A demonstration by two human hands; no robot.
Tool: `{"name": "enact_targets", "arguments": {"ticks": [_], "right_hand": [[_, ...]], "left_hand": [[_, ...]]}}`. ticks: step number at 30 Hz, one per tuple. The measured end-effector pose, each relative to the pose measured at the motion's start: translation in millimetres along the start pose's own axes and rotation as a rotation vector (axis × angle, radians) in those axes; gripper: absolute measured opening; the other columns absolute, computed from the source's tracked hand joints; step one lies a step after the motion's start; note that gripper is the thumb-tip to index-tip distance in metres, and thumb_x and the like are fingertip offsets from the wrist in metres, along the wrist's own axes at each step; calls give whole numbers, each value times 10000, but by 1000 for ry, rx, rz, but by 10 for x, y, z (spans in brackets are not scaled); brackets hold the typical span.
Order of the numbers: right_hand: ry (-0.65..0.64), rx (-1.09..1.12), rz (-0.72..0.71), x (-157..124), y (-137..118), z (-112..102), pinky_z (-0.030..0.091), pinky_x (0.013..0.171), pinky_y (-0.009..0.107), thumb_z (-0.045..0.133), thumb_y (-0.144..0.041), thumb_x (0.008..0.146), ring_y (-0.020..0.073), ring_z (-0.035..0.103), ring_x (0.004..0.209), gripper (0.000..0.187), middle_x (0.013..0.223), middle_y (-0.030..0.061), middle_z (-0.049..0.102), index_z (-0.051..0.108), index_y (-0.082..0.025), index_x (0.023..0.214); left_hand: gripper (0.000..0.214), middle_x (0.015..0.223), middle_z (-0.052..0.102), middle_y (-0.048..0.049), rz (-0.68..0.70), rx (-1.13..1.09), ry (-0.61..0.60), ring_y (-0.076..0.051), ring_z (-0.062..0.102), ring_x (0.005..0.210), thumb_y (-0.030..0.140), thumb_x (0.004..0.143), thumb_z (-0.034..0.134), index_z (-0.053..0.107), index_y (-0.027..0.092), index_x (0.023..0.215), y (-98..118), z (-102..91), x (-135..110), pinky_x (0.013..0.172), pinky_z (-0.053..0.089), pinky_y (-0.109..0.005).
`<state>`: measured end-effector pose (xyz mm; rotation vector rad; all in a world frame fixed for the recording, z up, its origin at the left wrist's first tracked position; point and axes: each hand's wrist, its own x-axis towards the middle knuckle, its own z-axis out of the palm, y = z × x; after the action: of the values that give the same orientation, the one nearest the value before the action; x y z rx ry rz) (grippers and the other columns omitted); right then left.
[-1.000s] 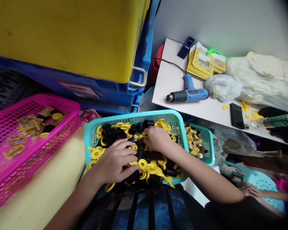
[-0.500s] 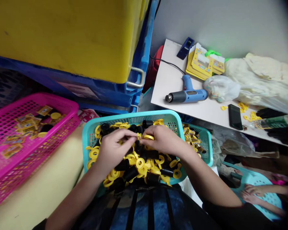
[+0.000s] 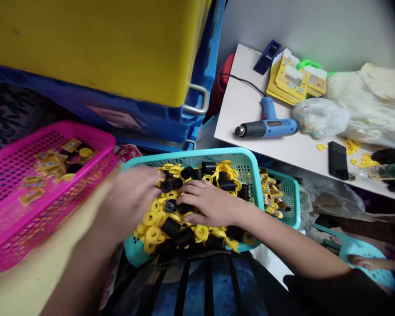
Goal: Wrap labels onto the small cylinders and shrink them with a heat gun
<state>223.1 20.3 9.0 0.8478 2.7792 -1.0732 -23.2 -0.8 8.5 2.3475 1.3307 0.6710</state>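
left hand blurred, right hand flat, palm down, fingers spread.

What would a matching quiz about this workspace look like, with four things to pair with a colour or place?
Things:
1. heat gun
2. phone
3. basket on the left
4. right hand

Colour or place:
A. pink
B. black
C. blue
D. resting on the yellow and black parts in the teal basket

Pairs: 1-C, 2-B, 3-A, 4-D
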Motion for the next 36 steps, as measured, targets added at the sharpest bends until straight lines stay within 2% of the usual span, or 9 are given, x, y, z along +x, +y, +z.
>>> {"name": "enact_targets", "arguments": {"ticks": [1, 5, 10, 15, 19, 24, 27, 30, 36], "right_hand": [[-13, -9, 14, -64, 13, -17, 362, 1073, 452, 492, -448, 904, 249, 435, 1268, 455, 1331, 105, 548, 540, -195, 1279], [-60, -35, 16, -307, 85, -89, 380, 1051, 424, 504, -321, 882, 248, 447, 1261, 300, 1294, 72, 589, 635, -186, 1116], [15, 5, -7, -457, 182, -29, 409, 948, 365, 486, -270, 851, 197, 551, 1068, 214, 1228, 33, 626, 657, -188, 951], [54, 35, 60, -419, 182, -10, 376, 836, 360, 432, -416, 918, 168, 528, 821, 318, 844, 43, 645, 630, -172, 866], [120, -136, 116, -143, 109, 23, 349, 833, 362, 396, -431, 952, 209, 491, 960, 361, 995, 96, 640, 643, -173, 1006], [-114, -74, 112, 59, 115, 34, 339, 939, 416, 360, -576, 922, 258, 482, 1130, 547, 1184, 132, 606, 622, -178, 1189], [-188, -61, 78, -78, 174, -13, 343, 881, 409, 375, -583, 915, 241, 524, 1086, 515, 1109, 101, 651, 675, -192, 1063], [-114, -80, 21, -268, 234, -25, 336, 860, 393, 443, -532, 900, 233, 540, 1087, 427, 959, 73, 687, 677, -175, 897], [51, -101, -42, -403, 273, 42, 353, 876, 370, 515, -378, 846, 230, 559, 1099, 242, 799, 43, 670, 620, -176, 764]], "left_hand": [[356, 1284, 627, -52, 101, 6, -86, -268, 525, 1247, 307, 923, 507, 571, 234, 1266, 101, 167, 16, 1068, 423, -501], [495, 1282, 615, -89, 65, 41, -300, -346, 400, 1327, 422, 877, 545, 544, 195, 1317, 342, 551, -54, 1004, 447, -542], [247, 1041, 692, -65, 112, -32, -234, -351, 454, 1225, 335, 824, 562, 692, 209, 993, 242, 512, -269, 974, 429, -524], [193, 991, 699, -51, 124, -81, -169, -323, 479, 1182, 293, 802, 560, 673, 194, 922, 201, 530, -301, 981, 403, -489], [152, 937, 694, -56, 145, -89, -164, -322, 499, 1151, 290, 795, 555, 656, 194, 855, 188, 554, -277, 957, 400, -483], [159, 974, 690, -58, 120, -49, -181, -331, 496, 1167, 284, 807, 538, 650, 202, 885, 166, 550, -300, 896, 419, -468], [156, 1076, 688, -48, 92, -38, -180, -332, 482, 1209, 292, 805, 540, 651, 217, 883, 180, 554, -328, 888, 429, -460], [141, 1208, 660, -36, 64, -45, -167, -321, 468, 1248, 300, 806, 539, 646, 214, 839, 200, 556, -338, 919, 427, -454], [118, 1000, 724, 7, 112, -70, -142, -293, 511, 1190, 265, 805, 564, 657, 217, 857, 184, 533, -334, 880, 429, -410]]}}
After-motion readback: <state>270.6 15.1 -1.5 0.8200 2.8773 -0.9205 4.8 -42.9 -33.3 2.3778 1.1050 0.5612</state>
